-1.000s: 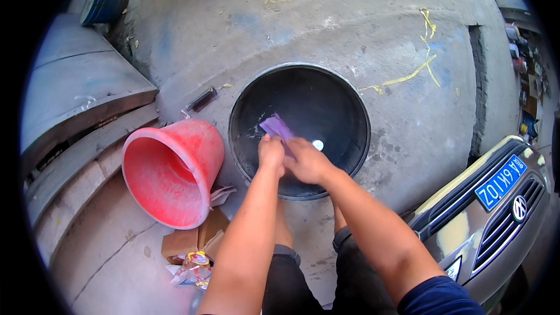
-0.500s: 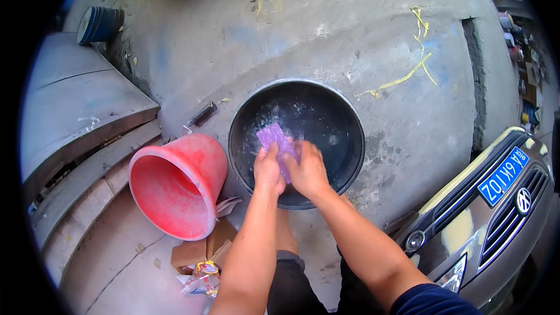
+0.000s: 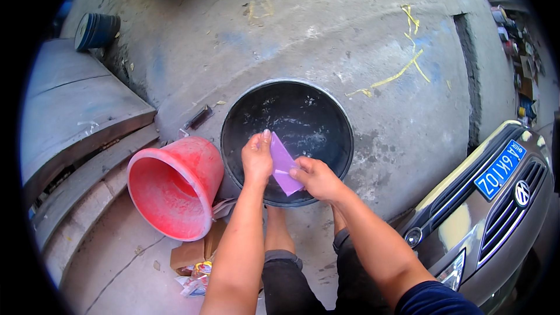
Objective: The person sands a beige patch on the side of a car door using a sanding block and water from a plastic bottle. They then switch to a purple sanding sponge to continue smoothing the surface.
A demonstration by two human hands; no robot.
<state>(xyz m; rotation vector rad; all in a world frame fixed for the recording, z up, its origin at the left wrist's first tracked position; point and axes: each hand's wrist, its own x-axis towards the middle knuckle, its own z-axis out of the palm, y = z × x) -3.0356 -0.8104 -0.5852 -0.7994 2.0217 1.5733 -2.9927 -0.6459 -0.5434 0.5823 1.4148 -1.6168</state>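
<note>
A purple, flat sandpaper sheet [image 3: 282, 159] is held tilted between my two hands, above the near half of a round black basin [image 3: 351, 140] of water. My left hand [image 3: 256, 157] pinches the sheet's upper left edge, its thumb pointing up. With thumb and fingers, my right hand [image 3: 317, 177] grips the lower right side of the sheet. A pale streak crosses the sheet near the right thumb. Ripples and drops show on the dark water beyond my hands.
Left of the basin, a red bucket [image 3: 201, 166] lies tipped on its side. A cardboard box [image 3: 189, 256] with wrappers sits below it. A small dark object [image 3: 199, 117] lies near the basin. At the right stands a car front [image 3: 434, 230]. Yellow tape [image 3: 399, 73] crosses the concrete.
The sandpaper sheet was wet-looking and bunched between both hands; now it is spread flat. My left hand has moved left, and my right hand has lowered and turned, so they are farther apart.
</note>
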